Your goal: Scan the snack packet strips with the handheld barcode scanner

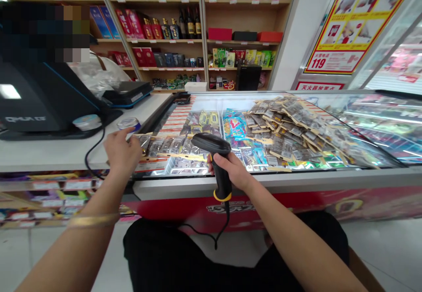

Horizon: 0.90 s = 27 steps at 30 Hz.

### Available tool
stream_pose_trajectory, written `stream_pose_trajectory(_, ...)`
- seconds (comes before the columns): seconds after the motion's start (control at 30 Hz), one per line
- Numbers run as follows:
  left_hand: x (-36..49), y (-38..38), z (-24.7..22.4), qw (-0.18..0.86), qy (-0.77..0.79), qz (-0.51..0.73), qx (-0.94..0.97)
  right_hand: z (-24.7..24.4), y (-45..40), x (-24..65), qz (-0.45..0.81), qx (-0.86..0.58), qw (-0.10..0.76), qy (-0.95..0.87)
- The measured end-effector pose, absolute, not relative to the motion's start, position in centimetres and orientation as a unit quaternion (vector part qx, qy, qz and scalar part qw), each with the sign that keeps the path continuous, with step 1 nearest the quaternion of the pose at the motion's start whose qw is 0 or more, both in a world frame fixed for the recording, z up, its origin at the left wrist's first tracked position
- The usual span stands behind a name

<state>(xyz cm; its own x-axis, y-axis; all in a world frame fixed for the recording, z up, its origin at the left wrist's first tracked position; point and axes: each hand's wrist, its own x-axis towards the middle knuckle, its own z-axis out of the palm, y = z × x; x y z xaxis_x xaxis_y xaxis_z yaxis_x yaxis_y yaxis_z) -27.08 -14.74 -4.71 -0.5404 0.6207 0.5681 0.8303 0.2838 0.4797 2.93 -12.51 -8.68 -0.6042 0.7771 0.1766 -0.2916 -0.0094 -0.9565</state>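
My right hand (231,167) is wrapped around the grip of a black and yellow barcode scanner (212,145), its head pointing left and its cord hanging down. At the left end of a row of small clear-fronted packets (176,145), my left hand (123,151) has bent fingers, apparently closed on the edge of the end packet (144,142). The contact is partly hidden by the hand. These packets lie on the glass top of a chest freezer (280,181). A large heap of similar packets (290,123) spreads over the glass to the right.
On the left, a white counter (59,153) carries a black checkout terminal (49,94), round tubs (128,124) and a dark scale-like device (128,94). A cable runs down the counter's front. Another person, in white, is behind the terminal. Shelves (165,41) of boxes and bottles line the back.
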Motion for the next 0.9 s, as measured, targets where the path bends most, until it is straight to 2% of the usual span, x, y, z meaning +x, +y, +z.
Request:
stream_pose_trajectory(0.1, -23.4, -13.9, -3.9, 0.148, -0.745, -0.404, -0.51, -8.1, -12.4, 5.0, 0.675, -0.208, 0.409, -0.578)
stream_pose_trajectory(0.2, -18.5, -12.4, -4.0, 0.111, -0.677, -0.425, -0.59, -7.5, -12.3, 8.7, 0.657, -0.216, 0.459, -0.558)
stream_pose_trajectory(0.3, -12.8, -10.8, -4.9, 0.024, -0.61, -0.461, -0.644, -7.1, -12.1, 13.3, 0.621, -0.246, 0.519, -0.532)
stream_pose_trajectory(0.43, -5.3, -8.9, -6.3, -0.116, -0.55, -0.474, -0.678, -7.4, -11.8, 19.3, 0.568, -0.301, 0.546, -0.537)
stream_pose_trajectory(0.53, -0.6, -8.0, -6.7, -0.169, -0.554, -0.442, -0.685, -7.8, -11.5, 22.9, 0.536, -0.335, 0.564, -0.531)
stream_pose_trajectory(0.7, 3.8, -7.3, -6.6, -0.17, -0.611, -0.36, -0.684, -8.3, -11.5, 25.8, 0.523, -0.353, 0.563, -0.534)
stream_pose_trajectory(0.9, 4.7, -6.8, -7.3, -0.137, -0.623, -0.31, -0.705, -8.1, -12.2, 26.6, 0.528, -0.366, 0.546, -0.538)
